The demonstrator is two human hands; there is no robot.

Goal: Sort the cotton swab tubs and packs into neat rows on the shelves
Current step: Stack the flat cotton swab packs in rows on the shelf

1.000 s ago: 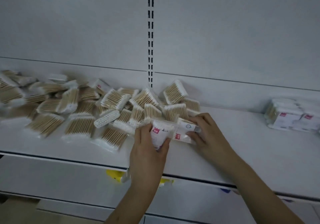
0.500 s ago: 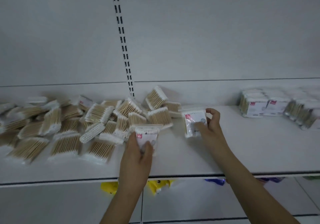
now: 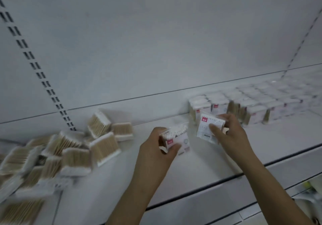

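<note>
White card and clear plastic fill both hands: the left hand (image 3: 157, 152) has its fingers (image 3: 172, 148) curled round a small white cotton swab pack with a pink label (image 3: 177, 142), held just above the white metal shelf (image 3: 200, 165). The right hand (image 3: 230, 135) pinches a second white pink-labelled pack (image 3: 208, 126), thumb across its face, beside the blurred neat row of upright white packs (image 3: 244, 109). A loose heap of clear packs of wooden-stemmed swabs (image 3: 69, 148) sprawls at the left.
</note>
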